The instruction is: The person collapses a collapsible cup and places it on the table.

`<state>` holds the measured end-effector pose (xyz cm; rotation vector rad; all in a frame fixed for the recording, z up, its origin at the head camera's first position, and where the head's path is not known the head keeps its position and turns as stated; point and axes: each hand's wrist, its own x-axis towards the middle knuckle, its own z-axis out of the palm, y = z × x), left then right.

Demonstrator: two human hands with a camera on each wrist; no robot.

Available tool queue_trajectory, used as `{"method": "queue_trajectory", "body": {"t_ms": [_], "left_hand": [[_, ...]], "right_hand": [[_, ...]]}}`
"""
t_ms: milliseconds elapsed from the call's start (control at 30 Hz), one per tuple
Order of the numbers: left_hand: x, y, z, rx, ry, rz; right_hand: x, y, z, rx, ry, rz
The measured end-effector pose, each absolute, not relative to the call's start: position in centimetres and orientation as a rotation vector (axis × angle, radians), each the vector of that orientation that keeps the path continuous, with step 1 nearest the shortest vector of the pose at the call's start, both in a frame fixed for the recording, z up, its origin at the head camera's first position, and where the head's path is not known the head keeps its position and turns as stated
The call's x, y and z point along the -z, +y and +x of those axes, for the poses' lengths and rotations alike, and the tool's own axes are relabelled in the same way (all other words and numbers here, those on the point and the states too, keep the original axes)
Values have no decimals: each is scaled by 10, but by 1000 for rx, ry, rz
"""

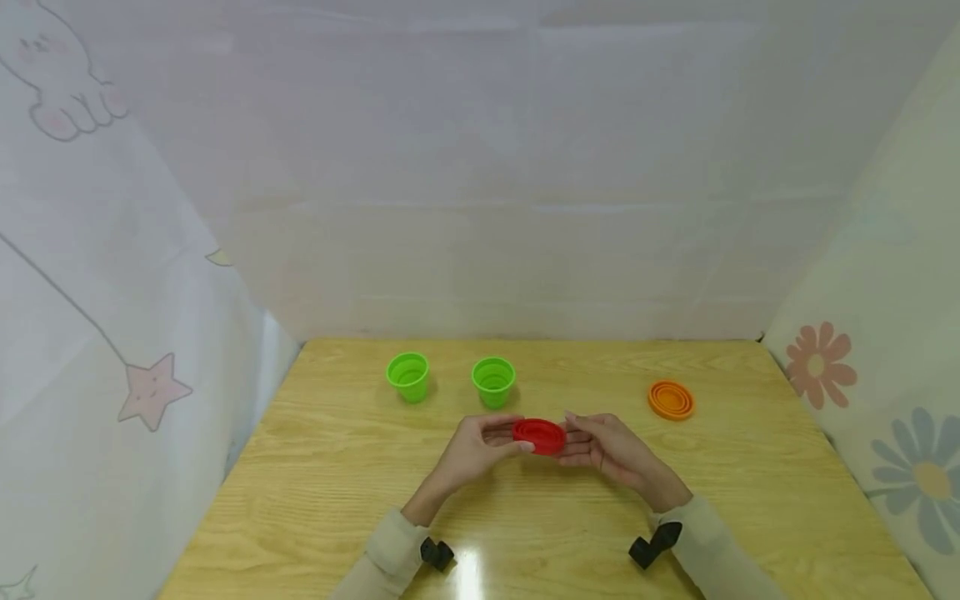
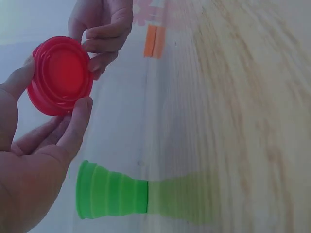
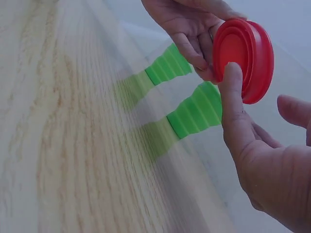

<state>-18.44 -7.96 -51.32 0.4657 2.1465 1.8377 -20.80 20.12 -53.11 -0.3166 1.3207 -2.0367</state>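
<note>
A red collapsible cup (image 1: 539, 436), folded into a flat ringed disc, is held above the table in front of me. My left hand (image 1: 478, 448) grips it from the left, thumb on the near rim and fingers at the other side. On the right, my right hand (image 1: 618, 454) has its fingers extended at the cup's edge. In the right wrist view, its thumb (image 3: 294, 110) stands apart from the red cup. Beyond the hands stand two green collapsible cups, one on the left (image 1: 408, 377) and one nearer the middle (image 1: 493, 382), both expanded and upright.
An orange collapsible cup (image 1: 671, 401) lies folded flat toward the right of the wooden table (image 1: 315, 483). Pale printed cloth (image 1: 480, 167) hangs behind the table and along both sides. Each wrist wears a small black device.
</note>
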Motion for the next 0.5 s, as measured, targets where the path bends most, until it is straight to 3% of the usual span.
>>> {"method": "queue_trajectory", "body": {"t_ms": [500], "left_hand": [[514,-79,-184,-1800,2033,602]], "right_hand": [[531,207,-200,1998,1452,-247]]}}
